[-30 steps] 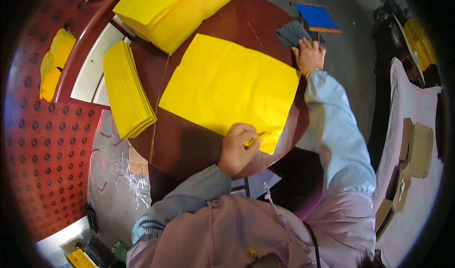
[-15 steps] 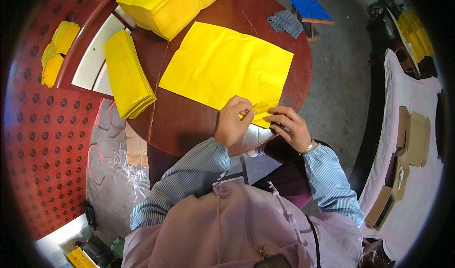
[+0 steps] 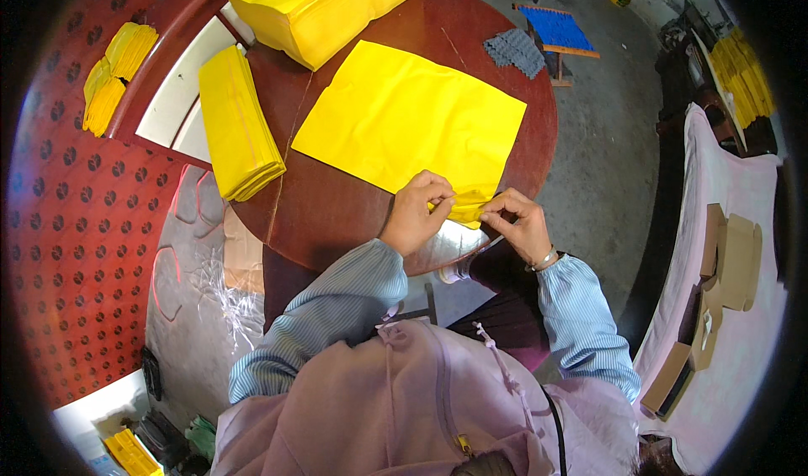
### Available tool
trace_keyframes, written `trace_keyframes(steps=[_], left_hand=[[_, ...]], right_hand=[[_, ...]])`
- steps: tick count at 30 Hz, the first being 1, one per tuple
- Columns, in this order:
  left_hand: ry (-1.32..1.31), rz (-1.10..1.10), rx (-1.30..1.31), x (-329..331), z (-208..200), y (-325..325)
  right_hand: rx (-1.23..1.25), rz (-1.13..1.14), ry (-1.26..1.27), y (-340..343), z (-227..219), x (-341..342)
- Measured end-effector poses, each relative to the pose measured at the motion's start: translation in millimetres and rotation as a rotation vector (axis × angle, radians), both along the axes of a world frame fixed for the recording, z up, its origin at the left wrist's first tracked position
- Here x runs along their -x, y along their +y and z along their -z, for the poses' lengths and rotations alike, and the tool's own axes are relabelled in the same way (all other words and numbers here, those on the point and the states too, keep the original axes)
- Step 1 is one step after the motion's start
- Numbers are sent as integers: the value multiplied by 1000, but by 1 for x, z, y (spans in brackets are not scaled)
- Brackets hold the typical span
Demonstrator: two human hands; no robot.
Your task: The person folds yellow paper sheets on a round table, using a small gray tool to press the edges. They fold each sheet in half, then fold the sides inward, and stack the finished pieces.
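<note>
A flat yellow sheet (image 3: pixel 408 118), perhaps cloth or a soft bag, lies on the round brown table with faint creases across it. Its near right corner is gathered into small folds. My left hand (image 3: pixel 418 211) is closed at the near edge, thumb and fingers pinched on the sheet. Just to its right, my right hand (image 3: pixel 520 225) pinches the sheet's corner between thumb and fingertips. The fingers partly hide the gathered part.
A folded yellow stack (image 3: pixel 240 127) lies left of the sheet, with a larger yellow pile (image 3: pixel 324 13) behind it. A grey cloth (image 3: pixel 514 53) rests near the table's (image 3: pixel 316 219) far right edge. Beyond stands a blue-topped stool (image 3: pixel 555 30). Cardboard boxes (image 3: pixel 739 261) lie on a pink-covered surface at right.
My right hand's fingers have drawn closer together at the corner and turned slightly. My left hand stays nearly in place. The whole view has shifted a little.
</note>
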State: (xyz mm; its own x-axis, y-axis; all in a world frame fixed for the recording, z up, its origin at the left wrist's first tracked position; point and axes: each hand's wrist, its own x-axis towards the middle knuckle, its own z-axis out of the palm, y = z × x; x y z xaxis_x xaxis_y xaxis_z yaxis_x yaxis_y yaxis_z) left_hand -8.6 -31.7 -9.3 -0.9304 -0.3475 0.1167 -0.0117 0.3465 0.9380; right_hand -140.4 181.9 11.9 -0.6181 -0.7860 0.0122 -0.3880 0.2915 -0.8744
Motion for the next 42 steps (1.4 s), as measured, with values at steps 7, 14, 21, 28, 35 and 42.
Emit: trace_keyframes(steps=[7,14,21,28,35,42], left_hand=[[40,27,88,-2,-2,1],[-21,38,71,-1,1,-3],[-56,85,29,0,0,-7],[-52,96,-15,0,-2,-9],[-103,132,-10,-3,-9,-11],[-74,155,-9,-5,-12,-13]], right_hand=[[85,40,-56,-4,5,-2],[91,50,-41,-5,7,-3],[93,64,-56,-5,10,-2],[87,68,-64,-5,11,-1],[90,84,-113,-5,12,-1],[92,92,-132,-7,12,-1]])
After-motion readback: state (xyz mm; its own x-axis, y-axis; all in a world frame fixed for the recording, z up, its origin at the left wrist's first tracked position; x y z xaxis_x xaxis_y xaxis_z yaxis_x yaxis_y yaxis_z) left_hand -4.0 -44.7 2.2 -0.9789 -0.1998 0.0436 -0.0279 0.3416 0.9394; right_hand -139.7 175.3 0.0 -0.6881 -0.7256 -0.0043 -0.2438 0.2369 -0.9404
